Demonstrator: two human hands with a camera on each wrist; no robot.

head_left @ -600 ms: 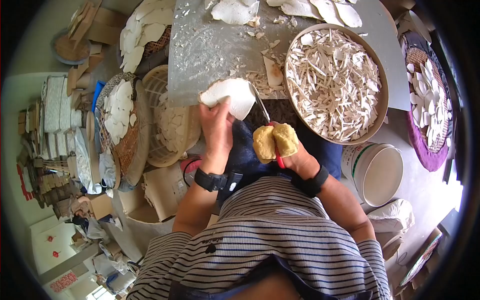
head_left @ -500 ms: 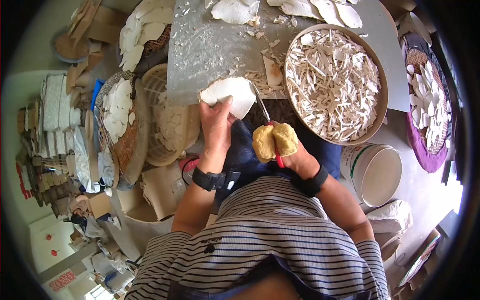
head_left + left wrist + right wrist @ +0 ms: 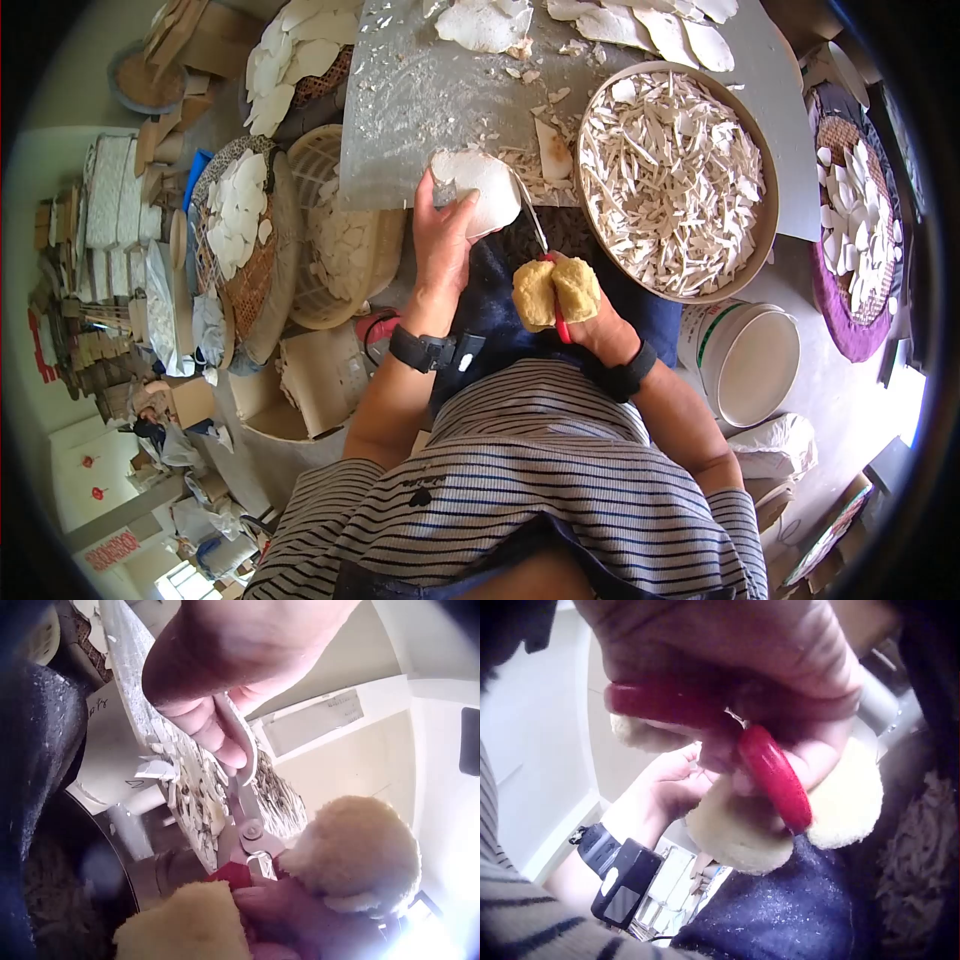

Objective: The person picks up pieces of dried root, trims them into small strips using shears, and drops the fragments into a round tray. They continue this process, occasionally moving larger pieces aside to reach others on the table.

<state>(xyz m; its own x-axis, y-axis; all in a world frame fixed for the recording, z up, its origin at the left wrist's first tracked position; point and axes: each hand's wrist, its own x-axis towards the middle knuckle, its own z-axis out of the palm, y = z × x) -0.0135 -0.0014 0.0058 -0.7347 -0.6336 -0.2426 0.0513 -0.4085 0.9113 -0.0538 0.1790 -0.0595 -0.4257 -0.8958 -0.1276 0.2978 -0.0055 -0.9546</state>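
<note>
Head view: turned white slice (image 3: 490,190) in pinching left grip (image 3: 442,243), beside scissors (image 3: 252,829) clasped in right grip (image 3: 592,328), apparently presenting another edge.

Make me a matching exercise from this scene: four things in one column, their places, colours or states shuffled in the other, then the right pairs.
Things
1. scissors
2. white slice
3. round tray
4. bucket

Places, colours, states
A. heaped with pale strips
B. white with some green outside, open at the top
C. held in the left hand
D. gripped in the right hand

Pairs: 1-D, 2-C, 3-A, 4-B
</note>
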